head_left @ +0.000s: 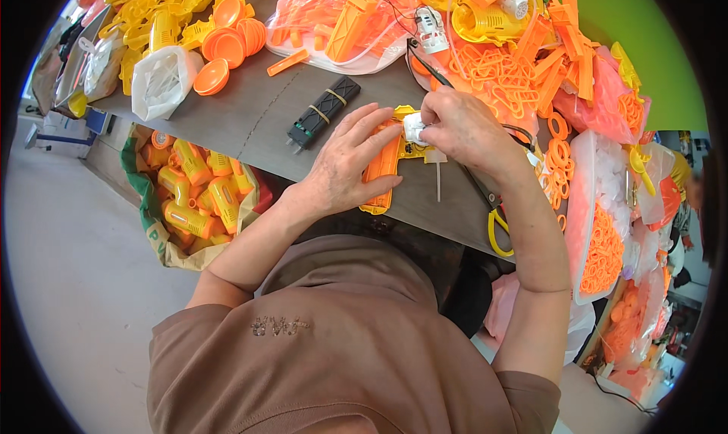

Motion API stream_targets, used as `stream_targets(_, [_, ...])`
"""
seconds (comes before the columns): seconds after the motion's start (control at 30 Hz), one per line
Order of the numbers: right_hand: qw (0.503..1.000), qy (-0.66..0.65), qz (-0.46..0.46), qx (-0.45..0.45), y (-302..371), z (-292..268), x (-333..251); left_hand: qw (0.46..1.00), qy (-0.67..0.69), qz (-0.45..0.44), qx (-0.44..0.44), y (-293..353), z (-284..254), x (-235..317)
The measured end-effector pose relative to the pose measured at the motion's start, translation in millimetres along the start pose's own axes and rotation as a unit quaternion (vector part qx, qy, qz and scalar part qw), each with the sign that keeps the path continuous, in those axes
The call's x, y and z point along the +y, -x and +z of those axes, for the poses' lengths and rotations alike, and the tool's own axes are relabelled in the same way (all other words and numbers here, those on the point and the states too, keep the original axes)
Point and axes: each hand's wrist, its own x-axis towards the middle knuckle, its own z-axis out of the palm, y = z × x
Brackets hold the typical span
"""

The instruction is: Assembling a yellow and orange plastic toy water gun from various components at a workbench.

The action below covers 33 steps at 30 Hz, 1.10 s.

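Note:
An orange and yellow plastic toy shell [381, 169] lies flat on the grey table [250, 108] in front of me. My left hand [350, 161] rests on it, fingers spread over the orange handle part, pressing it down. My right hand [459, 129] pinches a small white part [414, 126] at the shell's yellow upper end. A thin white stick [438, 180] lies on the table just under my right hand.
A black block with two bands [324, 112] lies left of the shell. Yellow-handled scissors [497, 225] sit at the table's near edge. Orange dishes [227, 43], bagged orange parts [334, 21] and ring frames [500, 74] crowd the back. A sack of yellow toy bodies [193, 199] stands on the floor at left.

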Motion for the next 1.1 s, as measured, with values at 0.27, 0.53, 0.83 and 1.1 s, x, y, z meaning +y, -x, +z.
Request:
stream_targets(0.27, [0.995,0.06,-0.067,0.044,5.9,9.0,4.8,1.0,0.0,-0.003,-0.003,-0.7,-0.9,-0.2])
stream_targets(0.53, [0.954,0.156,-0.248,0.058,8.8,5.0,5.3,1.0,0.006,-0.007,-0.008,-2.7,-2.1,-1.2])
stream_targets(0.83, [0.901,0.25,-0.327,0.139,11.7,19.1,16.4,1.0,0.001,0.007,-0.019,-6.4,-2.8,-4.2])
stream_targets(1.1, [0.897,0.251,-0.292,0.216,16.1,35.2,19.8,0.999,-0.008,0.002,-0.032,-7.5,-4.3,-0.3])
